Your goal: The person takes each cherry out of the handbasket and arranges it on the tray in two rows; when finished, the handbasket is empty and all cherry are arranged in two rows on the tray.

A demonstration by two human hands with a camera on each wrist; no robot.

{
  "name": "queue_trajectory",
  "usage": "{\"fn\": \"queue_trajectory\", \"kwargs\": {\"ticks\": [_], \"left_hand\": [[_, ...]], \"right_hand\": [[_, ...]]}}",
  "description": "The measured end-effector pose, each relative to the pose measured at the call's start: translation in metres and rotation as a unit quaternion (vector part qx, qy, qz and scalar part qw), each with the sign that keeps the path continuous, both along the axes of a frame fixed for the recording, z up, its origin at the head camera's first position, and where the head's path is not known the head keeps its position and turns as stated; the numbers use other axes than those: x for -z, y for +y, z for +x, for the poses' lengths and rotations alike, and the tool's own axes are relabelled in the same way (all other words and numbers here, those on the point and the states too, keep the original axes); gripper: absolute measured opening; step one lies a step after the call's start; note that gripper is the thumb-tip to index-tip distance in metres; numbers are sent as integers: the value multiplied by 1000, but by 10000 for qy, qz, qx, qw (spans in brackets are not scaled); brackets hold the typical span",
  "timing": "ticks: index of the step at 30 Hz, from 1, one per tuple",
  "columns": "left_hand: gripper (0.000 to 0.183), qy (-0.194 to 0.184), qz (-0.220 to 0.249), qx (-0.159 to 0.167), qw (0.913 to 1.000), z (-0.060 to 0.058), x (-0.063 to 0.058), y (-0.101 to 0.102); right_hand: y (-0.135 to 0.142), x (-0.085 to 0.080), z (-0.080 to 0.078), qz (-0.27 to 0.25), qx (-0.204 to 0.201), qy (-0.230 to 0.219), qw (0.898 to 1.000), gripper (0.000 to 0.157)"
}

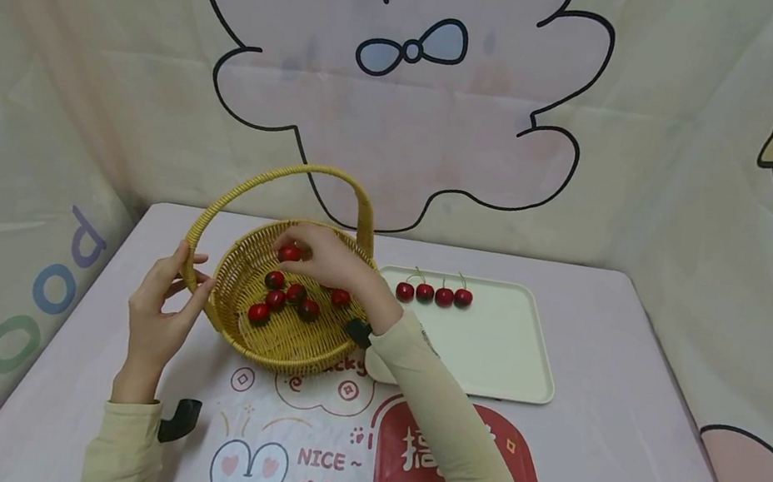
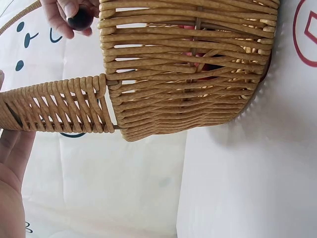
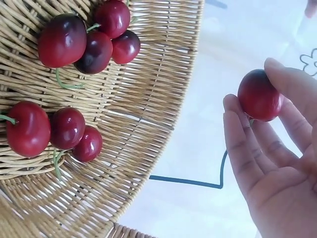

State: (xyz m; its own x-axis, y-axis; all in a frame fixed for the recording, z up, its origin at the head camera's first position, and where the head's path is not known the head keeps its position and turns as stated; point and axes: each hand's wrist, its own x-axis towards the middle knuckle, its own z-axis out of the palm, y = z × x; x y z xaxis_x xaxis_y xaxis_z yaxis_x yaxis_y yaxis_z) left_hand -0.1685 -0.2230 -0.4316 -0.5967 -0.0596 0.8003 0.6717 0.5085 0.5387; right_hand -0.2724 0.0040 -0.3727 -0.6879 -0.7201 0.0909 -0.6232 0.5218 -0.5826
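Note:
My left hand grips the base of the handle of a yellow woven basket at its left side. In the left wrist view that hand's fingers lie around the wicker handle. Over the basket's far part, my right hand pinches a dark red cherry between thumb and fingertips. The right wrist view has this cherry raised beyond the basket rim. Several cherries with green stems lie on the basket floor, some touching one another.
Right of the basket lies a white rectangular tray, with a row of several stemmed cherries near its far edge. A printed mat covers the table's front part. A patterned cloth backdrop stands behind the table.

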Motion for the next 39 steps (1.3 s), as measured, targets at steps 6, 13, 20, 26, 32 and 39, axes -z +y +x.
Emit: {"fn": "queue_trajectory", "kwargs": {"ticks": [6, 13, 20, 26, 32, 39], "left_hand": [[66, -20, -1, 7, 10000, 0, 0, 1], [66, 23, 23, 11, 10000, 0, 1, 0], [66, -44, 12, -18, 10000, 1, 0, 1], [70, -72, -16, -66, 10000, 1, 1, 1], [72, -114, -19, -75, 9999, 0, 2, 0], [70, -183, -17, -87, 9998, 2, -1, 0]], "right_hand": [[15, 1, 9, -431, 131, 9, 9990, 27], [33, 3, 19, -1099, 231, 99, 9936, 24], [53, 11, 25, -1433, 380, 182, 9888, 23], [71, 18, 31, -1548, 494, 171, 9866, 29], [90, 21, 36, -1736, 573, 236, 9829, 31], [113, 30, 38, -1775, 830, 130, 9805, 31]]}}
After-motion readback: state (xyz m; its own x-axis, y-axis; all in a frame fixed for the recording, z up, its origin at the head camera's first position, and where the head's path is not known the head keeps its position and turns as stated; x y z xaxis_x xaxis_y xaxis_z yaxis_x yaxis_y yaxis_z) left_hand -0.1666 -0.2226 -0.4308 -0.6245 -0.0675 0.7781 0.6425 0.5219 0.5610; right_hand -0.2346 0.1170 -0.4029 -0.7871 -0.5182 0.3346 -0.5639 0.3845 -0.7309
